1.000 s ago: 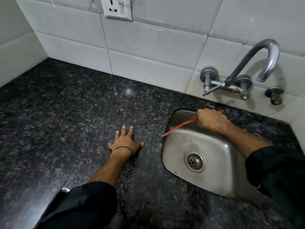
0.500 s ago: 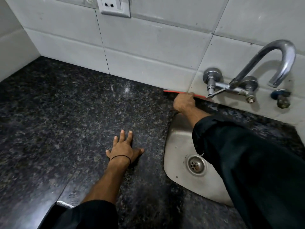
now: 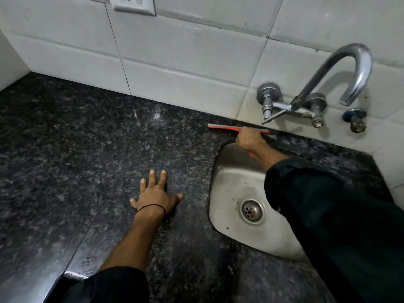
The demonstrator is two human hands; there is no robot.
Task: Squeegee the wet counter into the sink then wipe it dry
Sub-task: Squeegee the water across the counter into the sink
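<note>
My right hand [image 3: 249, 139] grips a red squeegee [image 3: 227, 127] whose blade lies along the back strip of the dark speckled granite counter [image 3: 87, 154], against the tiled wall and just behind the steel sink [image 3: 234, 184]. Its handle is mostly hidden under my fist. My left hand [image 3: 154, 194] lies flat on the counter left of the sink, fingers spread, holding nothing. A black band circles that wrist. The sink has a round drain [image 3: 251, 211] and my right sleeve crosses over its right half.
A chrome wall tap [image 3: 341, 71] with two valves arches over the sink's back right. A white socket plate [image 3: 132, 4] sits high on the tiled wall [image 3: 175, 62]. A side wall closes the counter at far left. The counter's front edge runs at the lower left.
My right hand lifted the squeegee out of the sink and set its blade on the counter strip by the wall. The left hand has stayed flat in place.
</note>
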